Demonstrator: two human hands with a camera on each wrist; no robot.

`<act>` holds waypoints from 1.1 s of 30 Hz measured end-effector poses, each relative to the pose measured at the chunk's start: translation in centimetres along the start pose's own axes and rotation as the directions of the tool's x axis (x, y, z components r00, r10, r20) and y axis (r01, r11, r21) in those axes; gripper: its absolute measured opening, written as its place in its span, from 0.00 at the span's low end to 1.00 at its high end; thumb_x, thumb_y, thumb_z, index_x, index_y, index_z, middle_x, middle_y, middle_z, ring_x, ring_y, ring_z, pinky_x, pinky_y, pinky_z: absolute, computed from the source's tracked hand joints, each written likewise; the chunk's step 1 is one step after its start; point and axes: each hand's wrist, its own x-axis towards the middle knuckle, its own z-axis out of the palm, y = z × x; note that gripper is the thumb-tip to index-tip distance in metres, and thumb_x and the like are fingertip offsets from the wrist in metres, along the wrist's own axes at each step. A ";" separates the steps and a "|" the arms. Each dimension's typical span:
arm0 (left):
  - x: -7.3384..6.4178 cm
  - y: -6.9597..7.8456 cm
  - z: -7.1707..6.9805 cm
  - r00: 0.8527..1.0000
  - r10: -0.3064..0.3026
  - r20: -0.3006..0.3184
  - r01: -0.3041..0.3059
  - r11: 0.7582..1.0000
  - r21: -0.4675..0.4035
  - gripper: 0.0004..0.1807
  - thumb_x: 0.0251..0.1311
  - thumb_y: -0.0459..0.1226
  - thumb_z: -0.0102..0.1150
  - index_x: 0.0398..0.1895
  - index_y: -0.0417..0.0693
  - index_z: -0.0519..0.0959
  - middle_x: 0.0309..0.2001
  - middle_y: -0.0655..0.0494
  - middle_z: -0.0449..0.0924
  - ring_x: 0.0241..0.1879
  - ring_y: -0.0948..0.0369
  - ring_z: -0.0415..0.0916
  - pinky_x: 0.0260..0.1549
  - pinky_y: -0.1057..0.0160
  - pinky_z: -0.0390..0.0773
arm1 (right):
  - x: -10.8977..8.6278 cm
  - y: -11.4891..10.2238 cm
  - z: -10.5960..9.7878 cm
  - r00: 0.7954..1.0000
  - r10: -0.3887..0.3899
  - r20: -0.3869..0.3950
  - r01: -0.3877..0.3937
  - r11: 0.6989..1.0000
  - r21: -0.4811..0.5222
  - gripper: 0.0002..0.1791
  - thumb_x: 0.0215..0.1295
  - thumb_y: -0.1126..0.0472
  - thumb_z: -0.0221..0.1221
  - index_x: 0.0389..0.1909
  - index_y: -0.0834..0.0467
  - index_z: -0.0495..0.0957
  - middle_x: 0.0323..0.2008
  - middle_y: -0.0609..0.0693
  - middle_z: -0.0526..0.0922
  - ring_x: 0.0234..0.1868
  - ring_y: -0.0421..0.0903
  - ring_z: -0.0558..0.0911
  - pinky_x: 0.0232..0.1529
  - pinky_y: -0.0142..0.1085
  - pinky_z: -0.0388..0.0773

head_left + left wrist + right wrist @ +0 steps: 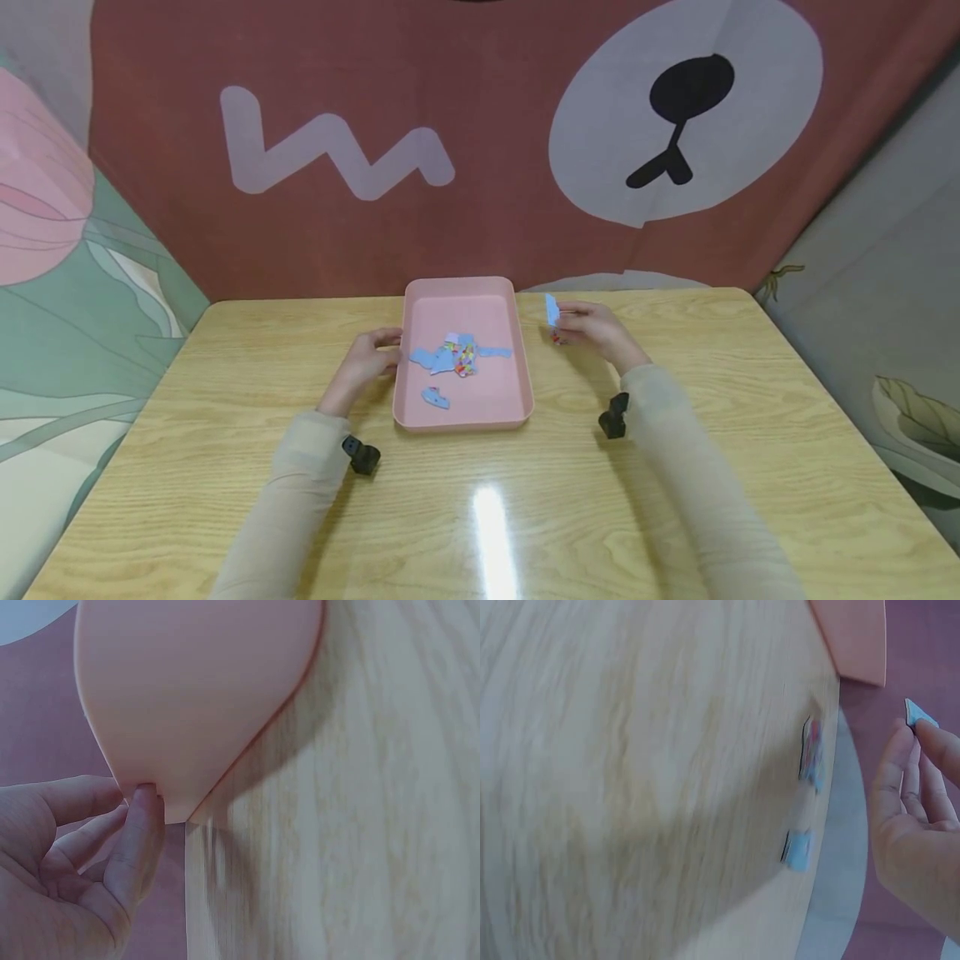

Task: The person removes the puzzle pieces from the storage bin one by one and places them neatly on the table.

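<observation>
A pink tray sits at the back middle of the table. My left hand pinches its left side, the thumb against the outer wall in the left wrist view. Beyond the tray's right side, my right hand holds a flat light-blue puzzle piece between thumb and fingertips, raised over the table. Inside the tray, several light-blue and colourfully patterned pieces lie together, some overlapping or touching. One small blue piece lies apart, nearer the tray's front.
Below the right hand, a patterned piece and a small blue piece lie on the wooden table near its back edge. A red-brown printed cloth hangs behind the table.
</observation>
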 end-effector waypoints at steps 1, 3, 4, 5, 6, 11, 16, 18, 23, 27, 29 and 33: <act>0.0 0.0 0.0 1.000 0.000 0.001 0.000 1.000 0.001 0.28 0.64 0.30 0.47 0.69 0.37 0.62 0.64 0.37 0.67 0.58 0.48 0.72 0.56 0.54 0.78 | 0.0 0.2 -0.3 1.000 -0.005 -0.005 0.005 1.000 -0.009 0.30 0.70 0.65 0.51 0.71 0.65 0.57 0.65 0.63 0.67 0.36 0.27 0.79 0.68 0.41 0.67; 0.0 0.0 0.1 1.000 0.001 0.000 -0.001 1.000 0.003 0.28 0.63 0.30 0.47 0.69 0.37 0.62 0.64 0.37 0.67 0.58 0.48 0.72 0.56 0.53 0.77 | -0.1 0.5 -0.9 1.000 -0.017 -0.016 0.016 1.000 -0.024 0.30 0.70 0.64 0.51 0.70 0.65 0.57 0.59 0.58 0.73 0.37 0.27 0.79 0.65 0.38 0.70; 0.1 0.0 0.1 1.000 -0.002 -0.002 0.002 1.000 -0.002 0.28 0.63 0.30 0.47 0.69 0.37 0.62 0.64 0.37 0.67 0.59 0.48 0.72 0.56 0.53 0.77 | -0.2 0.6 -1.2 0.999 -0.025 -0.020 0.025 0.999 -0.023 0.30 0.69 0.65 0.52 0.70 0.66 0.57 0.55 0.54 0.76 0.37 0.27 0.79 0.64 0.36 0.72; 0.1 0.1 0.1 1.000 -0.005 -0.001 0.005 1.000 -0.003 0.28 0.63 0.30 0.47 0.69 0.37 0.62 0.64 0.37 0.67 0.59 0.48 0.71 0.56 0.53 0.77 | -0.3 0.6 -1.4 0.999 -0.031 -0.027 0.031 0.999 -0.021 0.31 0.69 0.65 0.52 0.70 0.66 0.57 0.50 0.50 0.78 0.37 0.27 0.80 0.62 0.35 0.74; 0.1 0.1 0.1 1.000 -0.007 -0.001 0.007 1.000 -0.004 0.28 0.64 0.30 0.47 0.69 0.37 0.62 0.64 0.37 0.67 0.59 0.48 0.71 0.56 0.53 0.77 | -0.4 0.7 -1.7 0.999 -0.036 -0.031 0.036 0.999 -0.012 0.31 0.69 0.65 0.52 0.70 0.67 0.57 0.46 0.46 0.79 0.37 0.27 0.80 0.60 0.33 0.75; 0.2 0.1 0.1 1.000 -0.013 -0.003 0.013 1.000 -0.011 0.28 0.64 0.30 0.47 0.69 0.38 0.62 0.64 0.38 0.67 0.60 0.48 0.71 0.57 0.53 0.76 | -0.8 1.0 -2.8 0.998 -0.029 -0.062 0.030 0.999 0.017 0.32 0.68 0.65 0.52 0.70 0.68 0.56 0.32 0.32 0.78 0.36 0.27 0.79 0.52 0.26 0.77; 0.2 0.0 0.1 1.000 -0.022 -0.004 0.022 1.000 -0.008 0.29 0.64 0.30 0.47 0.69 0.38 0.62 0.65 0.38 0.66 0.60 0.48 0.71 0.57 0.53 0.76 | -1.0 1.4 -3.8 0.997 -0.023 -0.075 0.025 0.999 0.026 0.32 0.69 0.64 0.52 0.71 0.68 0.54 0.30 0.31 0.77 0.35 0.27 0.78 0.45 0.21 0.77; 0.2 0.0 0.1 1.000 -0.025 -0.004 0.025 1.000 -0.009 0.29 0.64 0.30 0.47 0.69 0.38 0.62 0.65 0.38 0.66 0.60 0.48 0.71 0.58 0.53 0.76 | -1.0 1.7 -4.1 0.996 -0.027 -0.081 0.030 0.999 0.033 0.32 0.69 0.64 0.51 0.71 0.69 0.54 0.30 0.32 0.78 0.35 0.27 0.78 0.43 0.21 0.77; 0.1 0.0 0.0 1.000 -0.025 -0.001 0.025 1.000 -0.012 0.29 0.64 0.30 0.48 0.69 0.38 0.62 0.64 0.38 0.67 0.60 0.48 0.71 0.58 0.53 0.76 | -0.9 2.4 -5.2 0.990 -0.027 -0.139 0.034 0.998 0.045 0.28 0.67 0.63 0.54 0.66 0.68 0.63 0.29 0.35 0.79 0.33 0.30 0.78 0.40 0.22 0.79; 0.1 0.0 0.0 1.000 -0.018 0.000 0.018 1.000 -0.015 0.29 0.64 0.30 0.47 0.69 0.37 0.62 0.64 0.38 0.67 0.59 0.48 0.71 0.58 0.53 0.76 | -1.2 2.5 -5.8 0.987 -0.006 -0.159 0.012 0.999 0.034 0.29 0.68 0.61 0.54 0.67 0.68 0.63 0.30 0.35 0.78 0.34 0.30 0.77 0.40 0.22 0.79; 0.1 0.0 0.0 1.000 -0.017 0.000 0.017 1.000 -0.017 0.29 0.64 0.30 0.47 0.69 0.37 0.62 0.64 0.38 0.67 0.58 0.48 0.71 0.57 0.53 0.76 | -1.5 2.5 -6.0 0.990 -0.005 -0.139 0.005 1.000 0.004 0.31 0.70 0.61 0.50 0.69 0.70 0.56 0.30 0.34 0.76 0.35 0.29 0.76 0.42 0.21 0.78; 0.0 0.0 -0.1 1.000 -0.017 0.000 0.017 1.000 -0.020 0.29 0.64 0.30 0.47 0.69 0.37 0.62 0.64 0.38 0.66 0.58 0.48 0.72 0.57 0.53 0.76 | -1.8 2.7 -6.3 0.989 0.021 -0.149 -0.017 0.999 0.030 0.31 0.71 0.63 0.49 0.70 0.72 0.53 0.28 0.33 0.76 0.33 0.28 0.76 0.39 0.20 0.77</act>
